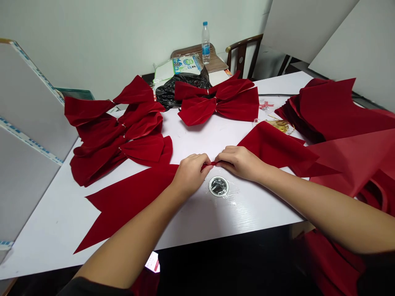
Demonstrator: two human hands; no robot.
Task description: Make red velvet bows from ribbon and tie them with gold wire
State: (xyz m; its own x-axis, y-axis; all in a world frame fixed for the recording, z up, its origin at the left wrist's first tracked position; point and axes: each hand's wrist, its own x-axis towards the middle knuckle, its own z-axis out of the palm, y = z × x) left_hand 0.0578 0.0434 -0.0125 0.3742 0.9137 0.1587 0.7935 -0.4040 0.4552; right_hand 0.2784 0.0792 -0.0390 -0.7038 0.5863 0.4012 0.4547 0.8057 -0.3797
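The left hand (191, 174) and right hand (239, 162) pinch a red velvet ribbon (129, 197) closed at its middle, mid-frame; its long axis runs from lower left to right. Velvet bows (105, 131) lie upper left on the white surface (55, 230), below a pale wall (92, 41).

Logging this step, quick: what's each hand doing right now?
Left hand: closed, pinching the gathered middle of the red velvet ribbon.
Right hand: closed, pinching the same ribbon beside it.
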